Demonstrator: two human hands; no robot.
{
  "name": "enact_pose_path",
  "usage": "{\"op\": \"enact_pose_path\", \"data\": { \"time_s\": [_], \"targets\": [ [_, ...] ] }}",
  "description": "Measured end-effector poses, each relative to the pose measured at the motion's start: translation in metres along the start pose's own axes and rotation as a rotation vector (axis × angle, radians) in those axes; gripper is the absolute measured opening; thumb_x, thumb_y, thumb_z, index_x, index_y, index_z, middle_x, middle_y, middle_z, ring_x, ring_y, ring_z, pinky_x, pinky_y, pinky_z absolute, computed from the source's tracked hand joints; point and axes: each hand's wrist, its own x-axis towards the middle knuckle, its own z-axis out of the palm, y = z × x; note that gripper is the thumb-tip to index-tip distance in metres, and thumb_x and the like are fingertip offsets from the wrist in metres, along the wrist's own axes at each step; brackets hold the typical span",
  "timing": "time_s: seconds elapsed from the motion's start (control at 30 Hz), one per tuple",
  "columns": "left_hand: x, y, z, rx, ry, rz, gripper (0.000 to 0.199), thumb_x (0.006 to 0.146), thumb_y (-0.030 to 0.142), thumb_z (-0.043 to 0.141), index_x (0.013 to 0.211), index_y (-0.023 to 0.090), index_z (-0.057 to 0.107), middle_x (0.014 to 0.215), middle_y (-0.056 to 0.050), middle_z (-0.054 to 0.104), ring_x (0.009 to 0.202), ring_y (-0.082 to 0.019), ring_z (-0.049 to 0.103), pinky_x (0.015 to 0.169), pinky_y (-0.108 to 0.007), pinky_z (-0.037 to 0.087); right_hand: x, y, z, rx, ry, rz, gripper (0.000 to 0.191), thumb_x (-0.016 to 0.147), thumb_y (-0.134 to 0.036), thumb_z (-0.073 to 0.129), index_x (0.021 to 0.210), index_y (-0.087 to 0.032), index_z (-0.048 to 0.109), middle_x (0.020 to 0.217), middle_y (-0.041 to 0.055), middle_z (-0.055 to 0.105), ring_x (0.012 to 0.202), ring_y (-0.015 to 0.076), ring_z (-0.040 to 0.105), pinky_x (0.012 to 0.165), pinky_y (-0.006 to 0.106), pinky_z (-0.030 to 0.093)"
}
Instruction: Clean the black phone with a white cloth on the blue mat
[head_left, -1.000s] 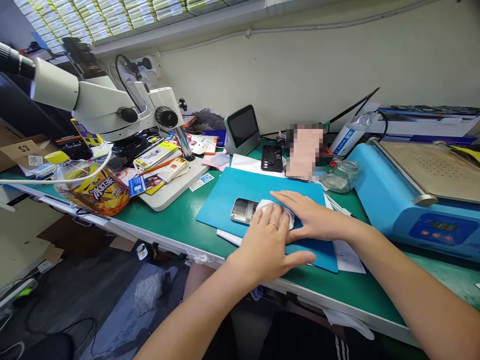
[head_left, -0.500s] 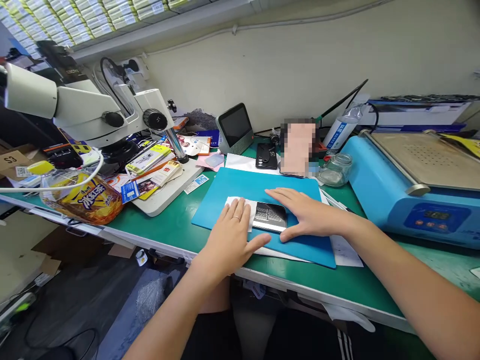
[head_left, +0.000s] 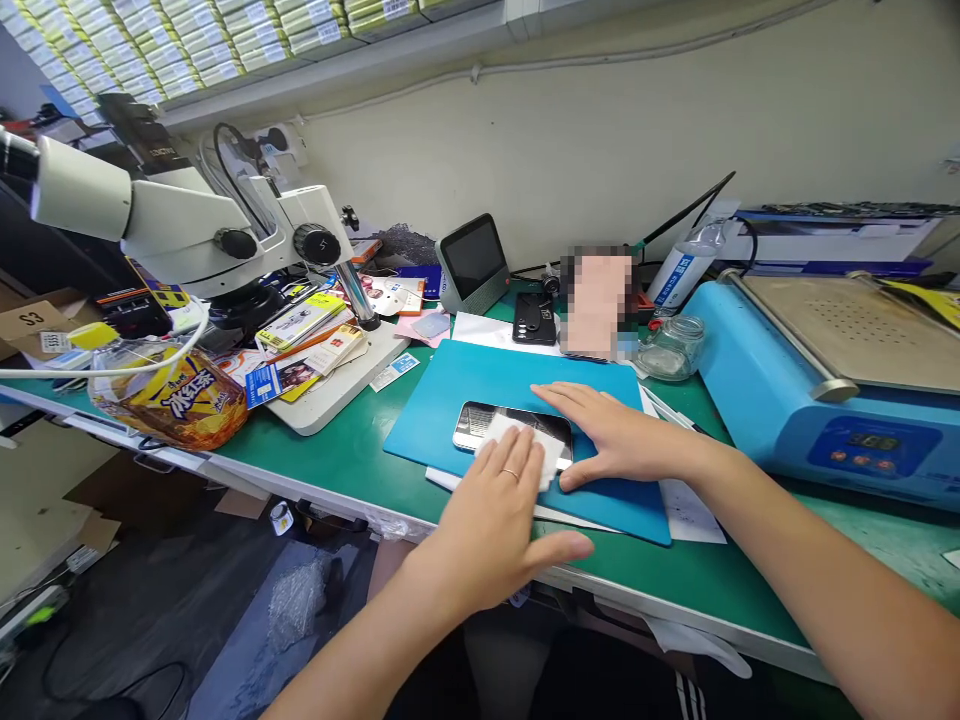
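A phone (head_left: 469, 424) lies screen up on a blue mat (head_left: 427, 400), its dark glass showing reflections. My left hand (head_left: 499, 510) presses a white wipe (head_left: 553, 452) flat against the lower middle of the phone, fingers stretched out and thumb apart. At the phone's right end, my right hand (head_left: 611, 435) rests with its fingers and thumb spread around the edge. The wipe and my left fingers hide part of the screen.
Beyond the mat are a black phone (head_left: 534, 318), a small display (head_left: 474, 262) and a glass jar (head_left: 673, 345). A blue heating machine (head_left: 780, 400) stands right. To the left are a microscope (head_left: 187, 225) and a tea bottle (head_left: 169, 395).
My left hand has moved right and toward me with the wipe, uncovering the phone's left end. My right hand stays at the right end. The view has shifted slightly.
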Motion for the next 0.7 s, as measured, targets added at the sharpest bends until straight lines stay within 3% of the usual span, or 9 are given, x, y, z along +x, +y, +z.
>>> {"op": "enact_pose_path", "data": {
  "time_s": [0.17, 0.23, 0.37, 0.53, 0.7],
  "targets": [
    [0.015, -0.026, -0.007, 0.041, 0.014, -0.118, 0.094, 0.1, 0.075, 0.029, 0.159, 0.002, 0.031, 0.166, -0.024, 0.025, 0.156, -0.036, 0.019, 0.125, -0.054, 0.027, 0.0, 0.0, -0.001, 0.013, 0.005, -0.017, 0.119, 0.07, -0.078, 0.072, 0.165, -0.033, 0.013, 0.17, 0.0138, 0.026, 0.154, 0.0467, 0.02, 0.118, 0.068, 0.026],
    [0.028, -0.022, -0.006, 0.038, 0.018, -0.119, 0.097, 0.1, 0.076, 0.028, 0.158, -0.002, 0.031, 0.165, -0.026, 0.025, 0.156, -0.037, 0.018, 0.126, -0.054, 0.024, 0.0, 0.001, 0.0, 0.006, -0.002, 0.0, 0.118, 0.072, -0.078, 0.07, 0.165, -0.033, 0.013, 0.171, 0.0137, 0.025, 0.154, 0.0452, 0.02, 0.119, 0.068, 0.026],
    [0.041, 0.006, 0.0, 0.002, 0.036, -0.045, 0.104, 0.096, 0.082, 0.025, 0.157, -0.002, 0.032, 0.165, -0.025, 0.027, 0.157, -0.037, 0.018, 0.127, -0.053, 0.021, 0.0, 0.001, 0.0, -0.008, -0.011, 0.001, 0.114, 0.076, -0.076, 0.067, 0.165, -0.029, 0.016, 0.17, 0.0162, 0.026, 0.154, 0.044, 0.022, 0.119, 0.067, 0.026],
    [0.026, 0.023, 0.005, -0.039, 0.02, 0.039, 0.102, 0.096, 0.082, 0.02, 0.159, 0.003, 0.03, 0.168, -0.019, 0.025, 0.157, -0.033, 0.017, 0.127, -0.05, 0.023, -0.001, 0.001, 0.001, -0.002, 0.015, -0.014, 0.109, 0.077, -0.076, 0.066, 0.164, -0.034, 0.017, 0.17, 0.0147, 0.027, 0.153, 0.0453, 0.023, 0.117, 0.069, 0.027],
    [-0.002, -0.004, -0.001, -0.006, 0.001, 0.03, 0.097, 0.098, 0.079, 0.023, 0.16, 0.005, 0.03, 0.168, -0.017, 0.022, 0.158, -0.031, 0.016, 0.127, -0.048, 0.024, -0.001, 0.002, 0.0, 0.013, 0.002, -0.009, 0.117, 0.072, -0.076, 0.071, 0.165, -0.035, 0.014, 0.171, 0.0132, 0.024, 0.154, 0.047, 0.02, 0.118, 0.07, 0.025]
  ]
}}
